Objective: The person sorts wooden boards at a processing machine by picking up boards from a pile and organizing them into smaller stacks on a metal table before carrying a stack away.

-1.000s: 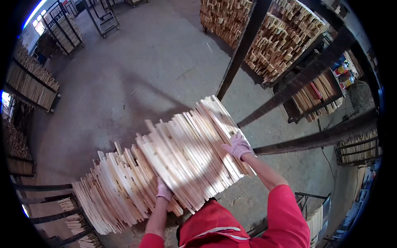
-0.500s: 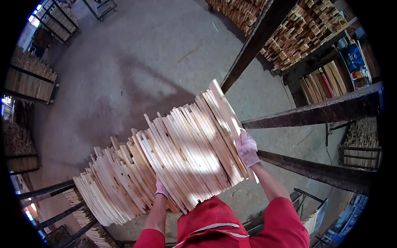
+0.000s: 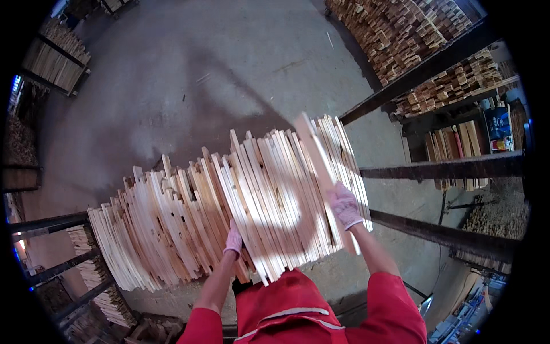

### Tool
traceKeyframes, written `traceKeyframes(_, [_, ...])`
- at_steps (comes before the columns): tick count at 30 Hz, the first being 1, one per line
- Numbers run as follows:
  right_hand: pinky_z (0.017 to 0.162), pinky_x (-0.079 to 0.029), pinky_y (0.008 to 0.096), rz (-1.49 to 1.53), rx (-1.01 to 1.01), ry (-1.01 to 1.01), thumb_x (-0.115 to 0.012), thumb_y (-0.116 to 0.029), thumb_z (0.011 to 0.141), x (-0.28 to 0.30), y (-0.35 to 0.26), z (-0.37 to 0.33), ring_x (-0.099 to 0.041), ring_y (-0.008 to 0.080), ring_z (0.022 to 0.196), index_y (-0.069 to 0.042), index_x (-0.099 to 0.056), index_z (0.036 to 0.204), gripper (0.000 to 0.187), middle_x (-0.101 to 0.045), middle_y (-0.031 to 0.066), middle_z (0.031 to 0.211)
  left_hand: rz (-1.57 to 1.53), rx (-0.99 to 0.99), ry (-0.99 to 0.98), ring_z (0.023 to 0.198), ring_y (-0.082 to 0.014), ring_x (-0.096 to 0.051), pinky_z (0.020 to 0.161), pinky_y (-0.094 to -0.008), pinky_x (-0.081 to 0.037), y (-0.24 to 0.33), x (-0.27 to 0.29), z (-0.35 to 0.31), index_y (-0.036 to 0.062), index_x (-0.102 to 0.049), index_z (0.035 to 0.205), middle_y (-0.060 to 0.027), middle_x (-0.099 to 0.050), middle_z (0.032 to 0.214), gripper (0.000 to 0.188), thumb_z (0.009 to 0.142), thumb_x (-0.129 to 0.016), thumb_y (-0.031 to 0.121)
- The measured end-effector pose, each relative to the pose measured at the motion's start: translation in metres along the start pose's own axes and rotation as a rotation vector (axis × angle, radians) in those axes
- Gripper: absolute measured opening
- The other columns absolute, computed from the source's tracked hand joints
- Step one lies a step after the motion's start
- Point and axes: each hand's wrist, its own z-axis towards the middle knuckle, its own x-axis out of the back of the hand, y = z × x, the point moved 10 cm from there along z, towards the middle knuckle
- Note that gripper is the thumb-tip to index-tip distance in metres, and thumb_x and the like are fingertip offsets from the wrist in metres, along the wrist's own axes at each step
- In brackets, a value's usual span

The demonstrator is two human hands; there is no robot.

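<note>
A long row of pale wooden slats [image 3: 269,189] stands packed on edge in front of me, with uneven far ends. My right hand [image 3: 345,206], in a light pink knitted glove, is closed on a wider wooden board [image 3: 314,150] over the right part of the row. Several slats show on the far right of this board. My left hand [image 3: 233,239], in a matching glove, is pushed against the near side of the row, where slats sit at differing heights. Its fingers are mostly hidden among the slats.
Dark metal bars [image 3: 441,172] run out to the right of the row, and more bars [image 3: 48,223] to the left. Large wood stacks [image 3: 401,40] stand at the far right. A loaded rack [image 3: 57,60] stands at the far left, and grey floor [image 3: 240,63] stretches ahead.
The view has shifted. The board in my right hand was at the row's right end; now it lies over the row, with slats showing beyond it. My left hand remains at the near side.
</note>
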Motion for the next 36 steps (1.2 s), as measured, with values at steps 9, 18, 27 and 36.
traceKeyframes(9, [0.071, -0.052, 0.0507, 0.468, 0.224, -0.224, -0.051, -0.025, 0.095, -0.140, -0.252, -0.092, -0.067, 0.0433, 0.081, 0.000, -0.054, 0.102, 0.026, -0.065, 0.0285, 0.084, -0.969, 0.040, -0.217, 0.090, -0.0242, -0.065, 0.075, -0.0359, -0.054, 0.051, 0.041, -0.050, 0.0113, -0.053, 0.132, -0.0110, -0.066, 0.106, 0.066, 0.093, -0.050, 0.065])
traceKeyframes(18, [0.087, -0.049, 0.0489, 0.456, 0.282, -0.496, -0.049, -0.025, 0.093, -0.155, -0.193, -0.152, -0.063, 0.0410, 0.098, -0.002, -0.058, 0.113, 0.032, -0.063, 0.0251, 0.100, -0.476, -0.367, -0.231, 0.095, -0.0200, -0.061, 0.082, -0.0368, -0.053, 0.013, 0.058, 0.025, 0.0077, -0.056, 0.130, -0.0068, -0.064, 0.109, 0.043, 0.091, -0.068, 0.019])
traceKeyframes(27, [0.082, -0.051, 0.0526, 0.295, -0.327, -0.202, -0.050, -0.033, 0.092, -0.100, 0.066, -0.336, -0.065, 0.0439, 0.095, -0.004, -0.061, 0.109, 0.035, -0.066, 0.0274, 0.100, -0.164, -0.175, -0.156, 0.114, -0.0247, -0.056, 0.100, -0.0362, -0.044, 0.051, 0.057, 0.019, -0.0001, -0.046, 0.143, -0.0145, -0.057, 0.134, 0.066, 0.097, -0.057, 0.047])
traceKeyframes(36, [0.086, -0.051, 0.0520, 0.514, -0.992, -0.342, -0.048, -0.037, 0.089, -0.303, 0.044, -0.692, -0.066, 0.0428, 0.100, -0.002, -0.070, 0.104, 0.045, -0.069, 0.0258, 0.105, 0.484, -0.569, -0.333, 0.129, -0.0230, -0.052, 0.111, -0.0494, -0.033, 0.042, -0.033, -0.024, 0.0149, -0.045, 0.139, -0.0088, -0.051, 0.143, 0.047, 0.099, -0.047, 0.040])
